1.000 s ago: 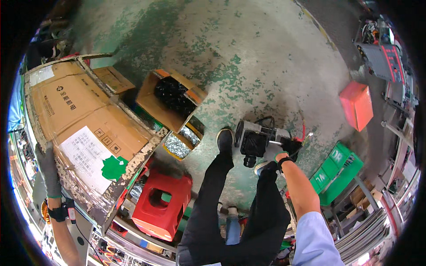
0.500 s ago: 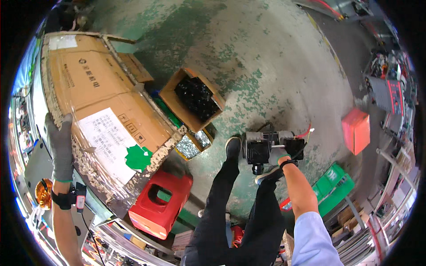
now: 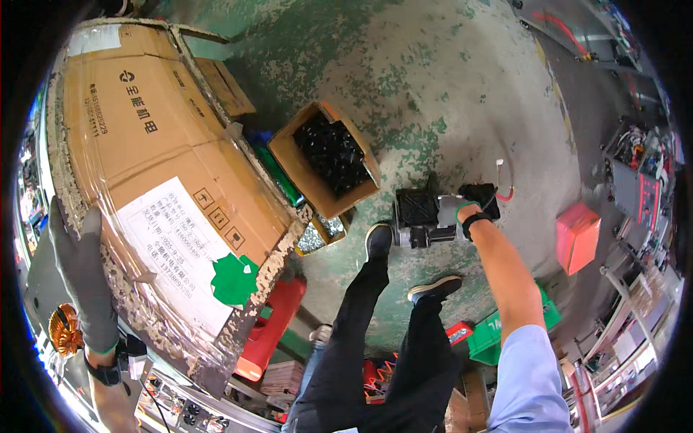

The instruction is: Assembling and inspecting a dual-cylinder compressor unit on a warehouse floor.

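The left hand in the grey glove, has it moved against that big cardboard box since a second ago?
Yes. The left hand now lies flat along the near edge of the big cardboard box; a second ago it sat lower, below the box.

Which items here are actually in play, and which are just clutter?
In hand:
- right hand, gloved, gripping the grey-and-black motor-like unit
- left hand, in a grey glove, against the edge of the large flat cardboard box

Lying about:
- open cardboard carton of black parts
- red plastic stool
- red box on the floor
- green crate
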The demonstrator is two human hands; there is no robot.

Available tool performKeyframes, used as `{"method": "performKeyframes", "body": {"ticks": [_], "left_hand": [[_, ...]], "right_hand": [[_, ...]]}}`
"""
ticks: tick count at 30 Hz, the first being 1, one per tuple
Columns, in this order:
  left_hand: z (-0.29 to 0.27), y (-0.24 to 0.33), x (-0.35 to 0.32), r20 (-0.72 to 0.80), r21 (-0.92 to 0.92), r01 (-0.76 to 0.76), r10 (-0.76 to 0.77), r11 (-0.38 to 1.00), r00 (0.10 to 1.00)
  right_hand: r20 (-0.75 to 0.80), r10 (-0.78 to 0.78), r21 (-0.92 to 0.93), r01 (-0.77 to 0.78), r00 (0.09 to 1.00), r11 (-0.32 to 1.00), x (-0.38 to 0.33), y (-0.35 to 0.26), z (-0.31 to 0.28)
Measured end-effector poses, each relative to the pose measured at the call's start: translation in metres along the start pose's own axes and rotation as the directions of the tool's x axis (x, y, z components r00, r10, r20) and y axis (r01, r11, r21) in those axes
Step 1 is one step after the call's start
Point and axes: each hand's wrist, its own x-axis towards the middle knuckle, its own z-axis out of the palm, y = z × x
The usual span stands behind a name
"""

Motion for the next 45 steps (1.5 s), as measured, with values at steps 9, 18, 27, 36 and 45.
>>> {"method": "performKeyframes", "body": {"ticks": [9, 18, 27, 36, 45], "left_hand": [[-0.008, 0.005, 0.003, -0.062, 0.263, -0.075, 0.094, 0.962, 0.994], [0.014, 0.009, -0.003, -0.006, 0.082, -0.081, 0.082, 0.993, 0.997], [0.03, 0.003, 0.0, 0.065, -0.155, -0.059, 0.07, 0.986, 0.995], [-0.01, -0.008, -0.011, -0.17, -0.04, -0.295, 0.285, 0.955, 0.943], [-0.115, 0.054, -0.156, -0.059, -0.491, -0.305, 0.318, 0.816, 0.946]], "right_hand": [[-0.417, 0.023, -0.019, -0.034, 0.909, 0.999, 0.134, 0.059, -0.043], [-0.339, -0.018, -0.245, -0.07, 0.941, 0.967, 0.151, 0.073, -0.067], [-0.436, 0.293, -0.1, -0.37, 0.851, 0.924, -0.018, 0.078, -0.111], [-0.624, 0.039, 0.123, 0.049, 0.781, 0.991, -0.002, -0.056, 0.025], [-0.964, 0.018, 0.123, 0.383, 0.266, 0.916, 0.026, -0.082, -0.024]]}}
